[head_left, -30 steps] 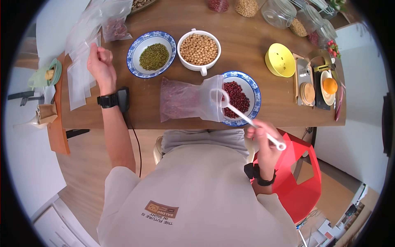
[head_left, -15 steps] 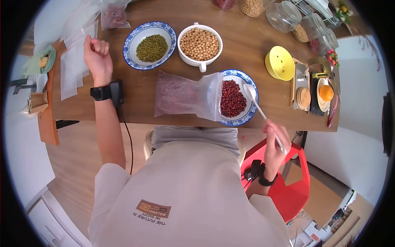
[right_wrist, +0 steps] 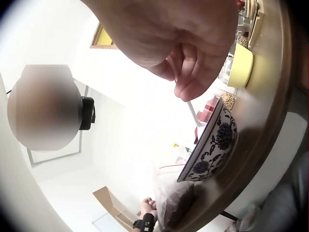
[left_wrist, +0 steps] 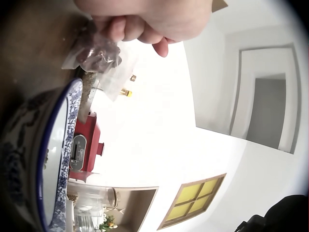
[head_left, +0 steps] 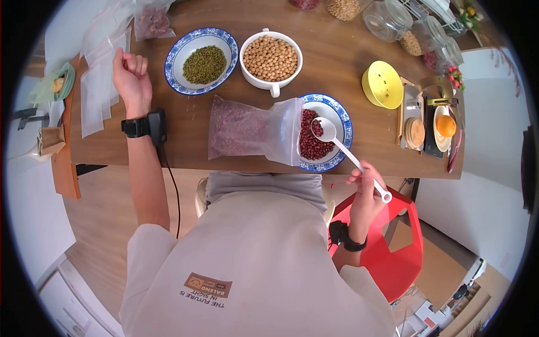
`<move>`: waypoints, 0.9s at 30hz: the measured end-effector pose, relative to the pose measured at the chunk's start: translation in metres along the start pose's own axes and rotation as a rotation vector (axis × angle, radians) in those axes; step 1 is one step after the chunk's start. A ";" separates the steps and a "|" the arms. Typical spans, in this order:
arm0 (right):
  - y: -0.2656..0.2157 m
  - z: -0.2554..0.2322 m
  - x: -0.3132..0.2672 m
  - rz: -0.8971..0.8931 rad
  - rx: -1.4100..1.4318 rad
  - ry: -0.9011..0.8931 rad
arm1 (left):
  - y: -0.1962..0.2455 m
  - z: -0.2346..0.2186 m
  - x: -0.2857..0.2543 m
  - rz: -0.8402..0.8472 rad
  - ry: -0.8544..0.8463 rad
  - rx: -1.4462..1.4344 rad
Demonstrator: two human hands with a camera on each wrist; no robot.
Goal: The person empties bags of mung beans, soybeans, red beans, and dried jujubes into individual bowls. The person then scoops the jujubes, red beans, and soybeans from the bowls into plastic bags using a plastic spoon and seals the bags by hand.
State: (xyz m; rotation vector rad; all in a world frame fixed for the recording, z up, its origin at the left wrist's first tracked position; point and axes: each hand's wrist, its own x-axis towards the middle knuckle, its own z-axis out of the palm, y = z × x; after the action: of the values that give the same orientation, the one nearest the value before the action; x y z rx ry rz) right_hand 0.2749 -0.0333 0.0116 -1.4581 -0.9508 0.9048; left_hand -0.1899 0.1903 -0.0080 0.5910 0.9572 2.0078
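Observation:
My right hand [head_left: 366,194] grips the handle of a white slotted-looking spoon [head_left: 324,130]. The spoon's head is over the dark red beans [head_left: 314,149] in a blue-and-white bowl [head_left: 347,128] near the table's front edge. In the right wrist view, the handle runs from the fingertips down past the bowl's rim. Left of the bowl lies a zip bag [head_left: 241,126] of reddish contents, its mouth overlapping the bowl's left side. My left hand [head_left: 132,84], fingers loosely curled and holding nothing, is beside flat clear bags [head_left: 94,109] at the table's left.
Behind the zip bag stand a bowl of green beans [head_left: 173,73] and a white two-handled pot of chickpeas [head_left: 247,72]. A yellow bowl [head_left: 387,84] is at the right, beside a tray holding an orange [head_left: 446,126]. Glass jars [head_left: 387,22] stand at the back right.
The spoon's head has swung from over the bag mouth to the bowl's right side, then back left over the red beans. The left hand stays beside the flat bags; the camera view has shifted slightly.

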 end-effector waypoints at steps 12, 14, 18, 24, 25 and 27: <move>-0.037 0.028 -0.006 -0.231 -0.128 -0.383 | -0.002 0.000 0.001 -0.002 -0.020 0.005; -0.045 0.027 -0.003 -0.330 -0.263 -0.500 | -0.001 0.001 -0.001 0.016 0.008 0.019; -0.033 0.000 0.002 -0.377 -0.240 -0.340 | -0.001 0.000 0.001 0.008 -0.004 0.010; -0.031 -0.008 0.011 -0.313 -0.480 -0.173 | 0.000 0.001 -0.002 0.016 0.012 0.017; -0.031 -0.007 0.011 -0.322 -0.576 -0.178 | 0.000 0.001 -0.003 0.015 -0.001 0.021; -0.025 -0.005 0.012 -0.341 -0.578 -0.208 | 0.000 0.001 -0.002 0.016 -0.017 0.023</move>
State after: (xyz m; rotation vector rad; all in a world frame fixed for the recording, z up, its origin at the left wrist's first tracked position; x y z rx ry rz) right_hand 0.2820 -0.0228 0.0371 -1.6189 -1.6584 0.5536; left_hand -0.1881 0.1894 -0.0075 0.6291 0.9691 2.0049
